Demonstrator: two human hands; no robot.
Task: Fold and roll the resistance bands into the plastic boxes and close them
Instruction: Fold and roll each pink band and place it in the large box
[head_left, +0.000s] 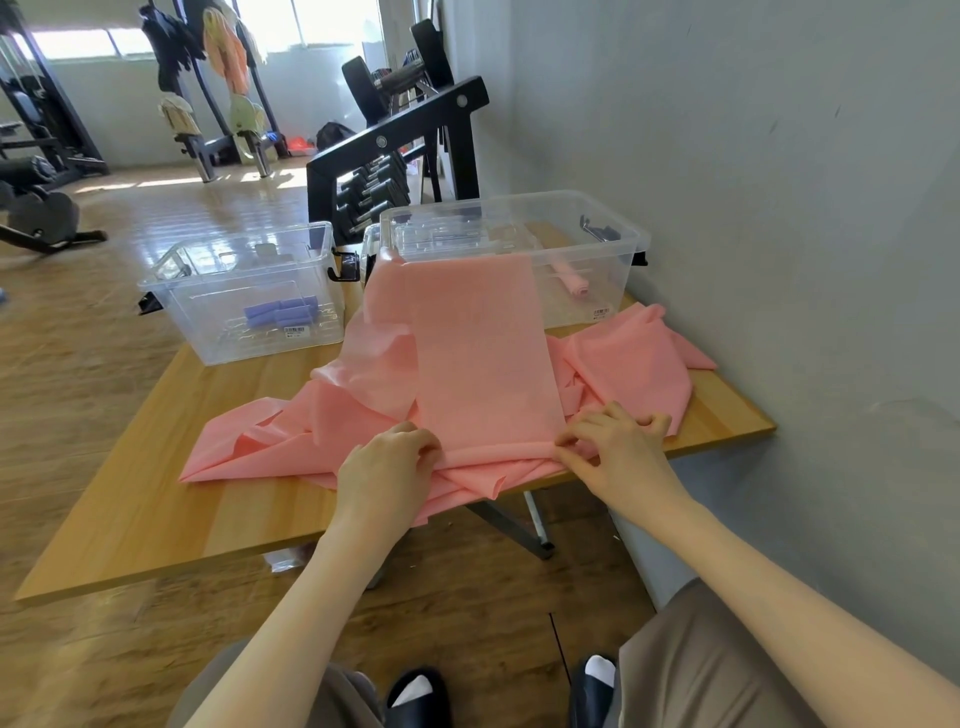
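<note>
A long pink resistance band (483, 358) runs from the rim of the right clear plastic box (613, 280) down across the wooden table (208, 467), lying over a loose heap of more pink bands (634, 353). My left hand (387, 467) and my right hand (615, 447) pinch its near end at both corners, where the band is turned over into a small roll. A rolled pink band (574, 283) lies inside the right box. The left clear box (208, 301) holds rolled purple bands (283, 312). Both boxes stand without lids on top.
The grey wall (779, 208) stands close on the right of the table. A black dumbbell rack (395, 156) is behind the boxes. Gym machines stand on the wooden floor at the far left. My legs and black slippers are below the table's near edge.
</note>
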